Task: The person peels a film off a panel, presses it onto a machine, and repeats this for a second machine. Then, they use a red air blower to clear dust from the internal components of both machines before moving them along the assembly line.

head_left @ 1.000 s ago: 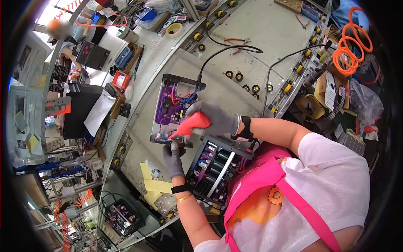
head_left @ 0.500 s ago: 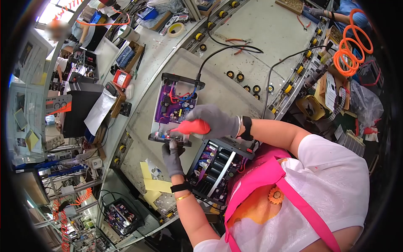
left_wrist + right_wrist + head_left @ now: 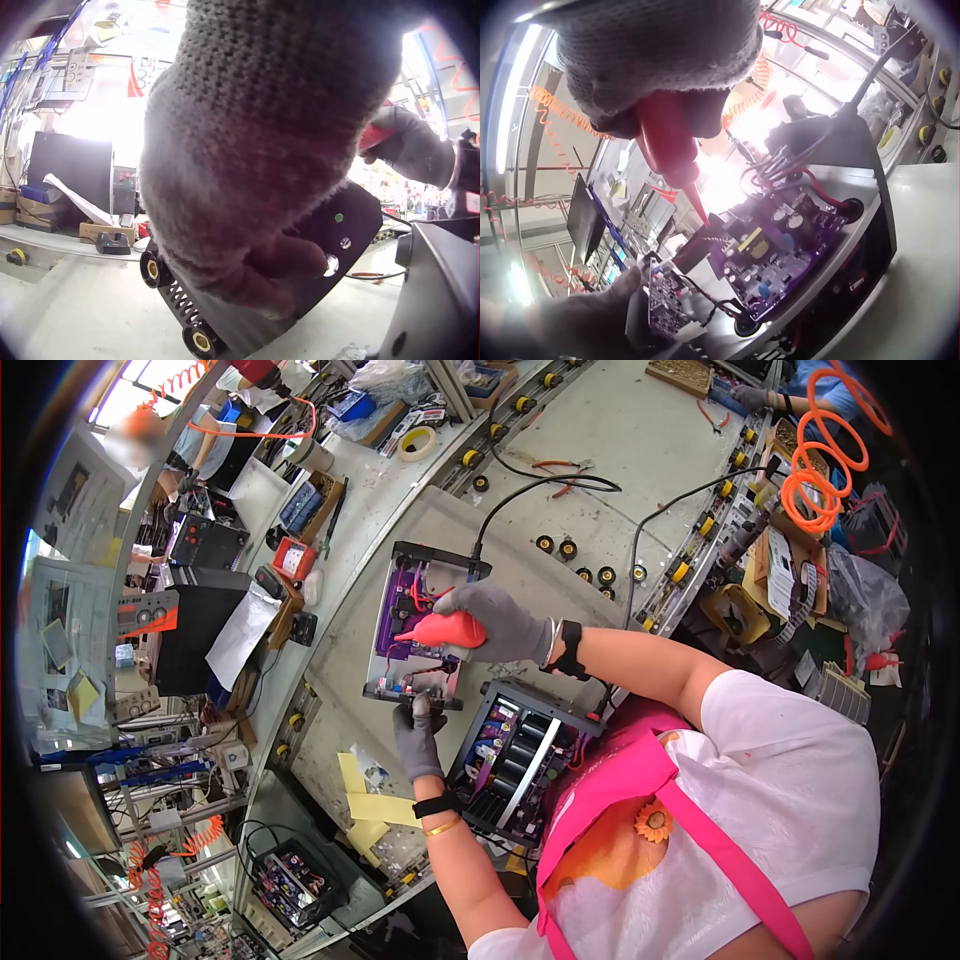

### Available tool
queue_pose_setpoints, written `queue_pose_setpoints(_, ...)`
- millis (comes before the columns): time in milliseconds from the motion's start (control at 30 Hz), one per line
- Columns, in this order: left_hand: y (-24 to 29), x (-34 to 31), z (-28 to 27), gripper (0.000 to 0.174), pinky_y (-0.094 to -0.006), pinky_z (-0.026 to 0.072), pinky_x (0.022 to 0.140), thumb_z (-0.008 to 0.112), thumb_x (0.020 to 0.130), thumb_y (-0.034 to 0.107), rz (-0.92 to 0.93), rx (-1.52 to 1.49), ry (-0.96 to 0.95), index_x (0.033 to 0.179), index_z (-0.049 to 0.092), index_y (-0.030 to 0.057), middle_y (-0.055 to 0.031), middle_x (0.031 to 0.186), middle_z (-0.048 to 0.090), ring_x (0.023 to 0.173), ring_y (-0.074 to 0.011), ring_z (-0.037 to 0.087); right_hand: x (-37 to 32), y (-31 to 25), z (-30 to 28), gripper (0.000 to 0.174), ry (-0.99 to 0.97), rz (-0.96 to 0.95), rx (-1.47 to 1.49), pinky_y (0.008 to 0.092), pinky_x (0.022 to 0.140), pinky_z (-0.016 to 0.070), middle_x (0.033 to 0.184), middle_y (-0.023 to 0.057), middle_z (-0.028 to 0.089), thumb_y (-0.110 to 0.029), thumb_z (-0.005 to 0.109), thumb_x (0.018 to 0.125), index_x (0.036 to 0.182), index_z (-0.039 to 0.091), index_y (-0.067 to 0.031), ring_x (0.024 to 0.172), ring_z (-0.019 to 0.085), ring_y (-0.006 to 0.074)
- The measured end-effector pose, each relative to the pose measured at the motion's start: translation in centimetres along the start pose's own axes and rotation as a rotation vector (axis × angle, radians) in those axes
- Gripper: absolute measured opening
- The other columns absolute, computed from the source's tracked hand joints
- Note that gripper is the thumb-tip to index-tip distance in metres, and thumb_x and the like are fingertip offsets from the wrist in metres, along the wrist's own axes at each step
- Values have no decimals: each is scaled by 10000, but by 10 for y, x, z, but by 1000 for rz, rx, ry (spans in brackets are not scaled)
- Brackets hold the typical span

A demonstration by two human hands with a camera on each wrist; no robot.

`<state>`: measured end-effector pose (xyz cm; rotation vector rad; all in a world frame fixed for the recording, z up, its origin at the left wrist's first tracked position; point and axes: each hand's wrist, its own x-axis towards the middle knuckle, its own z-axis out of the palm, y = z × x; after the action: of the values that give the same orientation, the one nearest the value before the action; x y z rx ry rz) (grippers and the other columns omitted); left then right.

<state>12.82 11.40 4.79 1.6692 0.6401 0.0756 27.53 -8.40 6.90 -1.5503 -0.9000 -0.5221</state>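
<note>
My gloved right hand [image 3: 500, 625] grips a red squeeze bottle [image 3: 445, 630] with a pointed nozzle. The nozzle points down over a purple circuit board [image 3: 772, 255], its tip close above the board's edge in the right wrist view. The board sits inside an open electronic unit [image 3: 440, 559] with black end panels and red and blue wires. At its near end, my gloved left hand [image 3: 416, 740] holds the black end panel [image 3: 356, 206], thumb at the top edge, fingers bent against the outer face. Round feet [image 3: 201, 341] show under the tilted unit.
A second open unit [image 3: 515, 755] with black cylinders stands close to my body. Yellow paper strips [image 3: 375, 810] lie left of it. Loose round feet [image 3: 567, 549], pliers [image 3: 555, 464] and a black cable [image 3: 540, 482] are farther up the bench. Another person's hand [image 3: 750, 398] shows at the top right.
The red bottle has moved from the unit's near end panel up over the purple board. My left hand stays at the end panel. The head view has shifted slightly.
</note>
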Motion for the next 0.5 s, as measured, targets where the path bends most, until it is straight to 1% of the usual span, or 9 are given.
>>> queue_pose_setpoints(133,-11,5,-3,537,-288,548,632,634,826,485,24,18,-14,1053,513,14,-106,918,624,758,-192,644,0,-2,-3,476,1,67,48,374,750,505,956,96,607,-153,780,638,1035,524,-92,862,620,300)
queue_pose_setpoints(200,-19,9,-9,513,-306,550,631,637,840,436,18,-31,0,1095,499,13,-122,942,630,773,-224,658,-1,-14,-19,462,75,151,82,367,749,504,959,96,609,-153,774,647,1035,532,-97,863,623,296)
queue_pose_setpoints(233,-10,7,-8,521,-312,552,628,627,847,429,7,9,9,1119,495,5,-146,958,642,769,-240,664,-1,-23,-32,441,148,158,140,350,752,499,963,94,602,-158,766,665,1038,538,-102,861,619,272)
queue_pose_setpoints(300,-41,30,-28,621,-299,548,617,594,851,474,3,122,5,1203,456,-19,-175,960,660,761,-234,666,-19,-32,-60,444,202,351,135,333,785,483,976,80,587,-161,764,683,1053,528,-91,880,593,221)
queue_pose_setpoints(333,-4,11,-13,650,-296,543,615,587,859,439,-86,121,-12,1268,386,-25,-157,966,663,759,-224,666,-30,-34,-77,457,254,408,175,327,799,474,994,73,571,-158,761,689,1070,518,-88,900,570,200)
queue_pose_setpoints(400,-2,18,-8,536,-278,489,548,575,861,431,-101,159,90,1115,520,-37,-116,854,652,644,-184,594,-57,-41,-124,497,360,485,179,317,879,429,1042,54,536,-140,736,699,1126,491,-72,971,521,163)
queue_pose_setpoints(433,-1,20,-6,503,-269,462,514,569,862,427,-110,176,141,1039,588,-44,-95,798,646,586,-164,559,-74,-45,-154,519,395,467,2,316,887,420,1059,48,519,-141,728,691,1141,480,-68,994,501,152)
queue_pose_setpoints(467,-6,23,-6,501,-244,404,469,584,848,456,-76,27,90,967,621,-29,-66,715,613,531,-143,497,-89,-57,-183,511,484,579,15,318,885,422,1056,45,515,-165,721,691,1132,485,-66,995,496,147)
queue_pose_setpoints(500,-29,49,-26,561,-264,430,543,553,844,526,-163,46,54,1062,593,10,-65,834,631,646,-150,540,-104,-70,-211,504,570,684,44,319,883,423,1054,41,510,-189,715,691,1123,489,-63,995,491,141)
